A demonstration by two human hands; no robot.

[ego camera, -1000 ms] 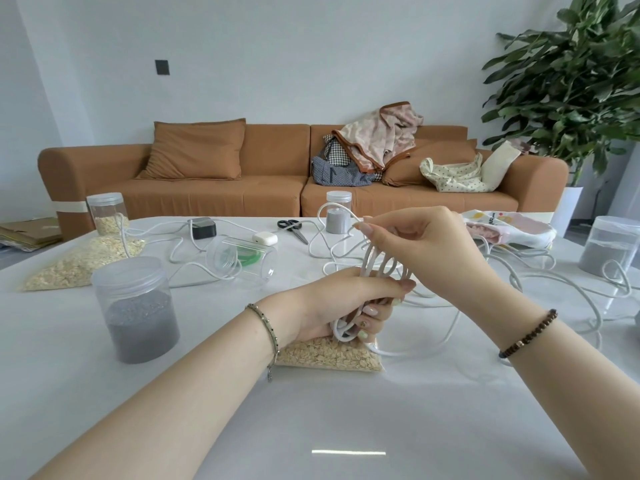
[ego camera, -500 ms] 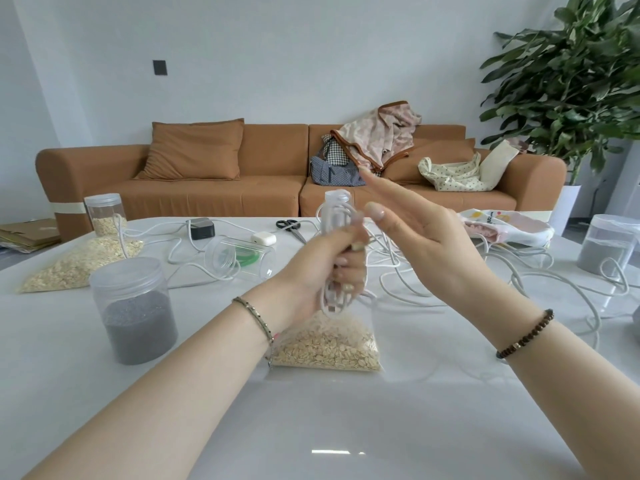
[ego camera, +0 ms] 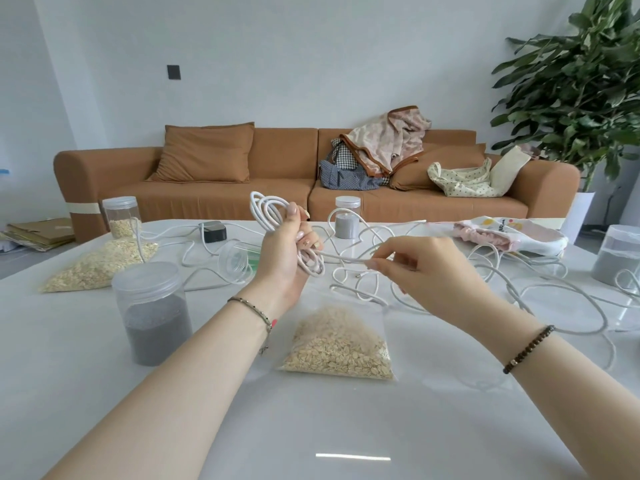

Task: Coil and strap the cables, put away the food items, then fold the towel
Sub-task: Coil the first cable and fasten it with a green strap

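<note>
My left hand [ego camera: 289, 252] grips a coil of white cable [ego camera: 273, 213], held upright above the table, with loops sticking out above and below the fist. My right hand [ego camera: 420, 268] pinches the cable's loose strand [ego camera: 346, 258] just right of the coil. More white cable [ego camera: 540, 289] lies tangled across the table's right side. A clear bag of oats [ego camera: 337, 344] lies below my hands. A second oat bag [ego camera: 98, 263] lies at the left. A pink patterned towel [ego camera: 509, 233] sits at the back right.
Lidded jars of grey grain stand at the near left [ego camera: 152, 311], back centre [ego camera: 347, 221] and right edge [ego camera: 616, 254]. An oat jar [ego camera: 121, 216], a black adapter [ego camera: 214, 231] and a tipped clear jar [ego camera: 239, 259] lie behind. The white table [ego camera: 311, 427] fronts a brown sofa [ego camera: 277, 174].
My left hand tipped the coil and moved it left, away from the grey jar. My right hand dropped from open beside the coil to pinching the loose strand lower right.
</note>
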